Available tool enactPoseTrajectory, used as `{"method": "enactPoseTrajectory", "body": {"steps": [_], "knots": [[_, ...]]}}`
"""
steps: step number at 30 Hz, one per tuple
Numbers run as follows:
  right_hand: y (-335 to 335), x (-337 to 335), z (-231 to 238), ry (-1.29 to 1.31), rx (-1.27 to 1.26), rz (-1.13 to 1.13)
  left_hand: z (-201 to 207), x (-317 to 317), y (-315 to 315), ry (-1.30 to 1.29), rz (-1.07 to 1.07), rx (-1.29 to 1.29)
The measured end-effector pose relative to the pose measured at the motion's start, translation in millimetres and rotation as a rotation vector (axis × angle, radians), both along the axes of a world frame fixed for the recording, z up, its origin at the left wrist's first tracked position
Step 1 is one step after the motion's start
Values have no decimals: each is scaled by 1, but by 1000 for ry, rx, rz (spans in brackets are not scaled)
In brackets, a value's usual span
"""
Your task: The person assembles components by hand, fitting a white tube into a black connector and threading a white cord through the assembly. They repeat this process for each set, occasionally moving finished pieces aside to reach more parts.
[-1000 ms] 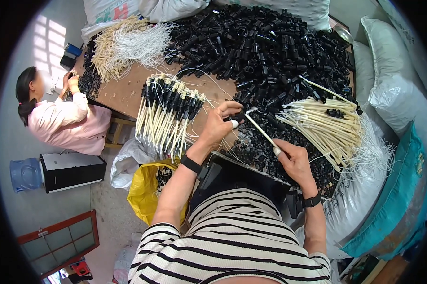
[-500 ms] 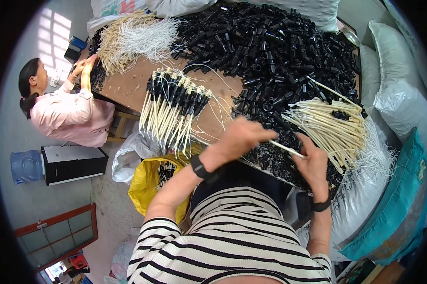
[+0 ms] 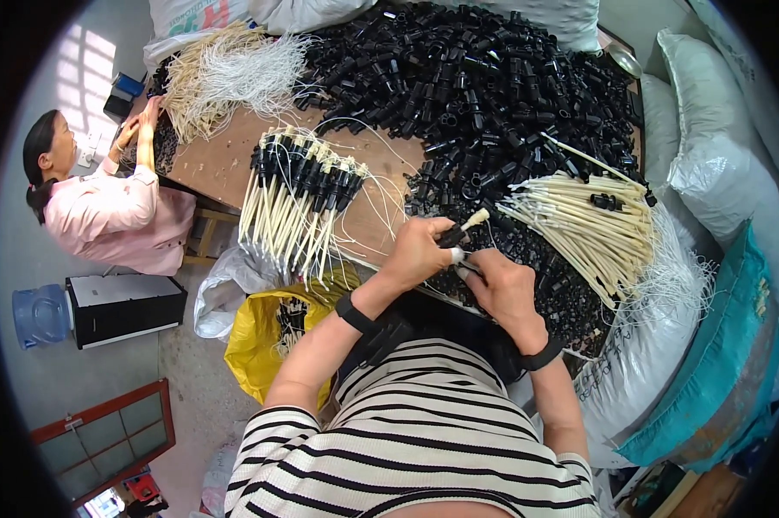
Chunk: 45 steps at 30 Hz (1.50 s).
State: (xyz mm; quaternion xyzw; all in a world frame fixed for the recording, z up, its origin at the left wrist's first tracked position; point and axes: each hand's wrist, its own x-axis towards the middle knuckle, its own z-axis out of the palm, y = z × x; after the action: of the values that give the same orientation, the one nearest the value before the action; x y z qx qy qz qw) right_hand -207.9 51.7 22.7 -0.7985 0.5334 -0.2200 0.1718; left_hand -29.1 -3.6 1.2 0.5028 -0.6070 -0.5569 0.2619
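My left hand [image 3: 419, 252] is closed round a black plastic fitting [image 3: 452, 236] with a cream tip sticking out at its upper right. My right hand [image 3: 503, 287] meets it at the lower end, its fingers pinched; what lies between them is mostly hidden. Small black pieces [image 3: 540, 281] lie scattered beneath both hands. To the right rests a bundle of cream tubes [image 3: 579, 226] with thin white strings. Left of my hands lies a row of cream tubes fitted with black pieces [image 3: 299, 194].
A large heap of black fittings [image 3: 458, 82] covers the table's far side. Cream and white strands [image 3: 242, 73] lie at the far left, near a person in pink [image 3: 117, 211]. White sacks [image 3: 709, 129] stand at the right; a yellow bag [image 3: 255, 350] sits below the table edge.
Half a second ago a cream tube stretched between my separated hands. Now they are close together, and the black fitting with its cream tip shows in my left hand. The view has shifted slightly.
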Motion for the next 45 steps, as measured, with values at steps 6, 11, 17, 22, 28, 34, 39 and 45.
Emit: {"method": "enactPoseTrajectory", "body": {"steps": [6, 11, 17, 22, 28, 34, 39, 45], "knots": [[2, 0, -20, -187, -80, -148, -8, 16, -1, -133, -51, -296], [-3, 3, -12, -243, -100, -222, -7, 19, 5, -313, -112, -525], [-4, 5, -19, -234, -93, -153, 4, 15, 6, -381, -245, -430], [-6, 10, -18, -303, -25, -163, -5, 14, 6, -313, -271, -539], [-2, 10, -20, -254, 69, -11, 10, 11, 5, -119, -299, -247], [0, 15, -24, -184, -54, -72, 7, 6, 9, -102, -128, -653], [3, 20, -23, -136, -96, -71, -3, 4, 17, -100, 44, -743], [3, 19, -20, -178, -126, -87, -18, 12, 15, 113, 43, -535]]}}
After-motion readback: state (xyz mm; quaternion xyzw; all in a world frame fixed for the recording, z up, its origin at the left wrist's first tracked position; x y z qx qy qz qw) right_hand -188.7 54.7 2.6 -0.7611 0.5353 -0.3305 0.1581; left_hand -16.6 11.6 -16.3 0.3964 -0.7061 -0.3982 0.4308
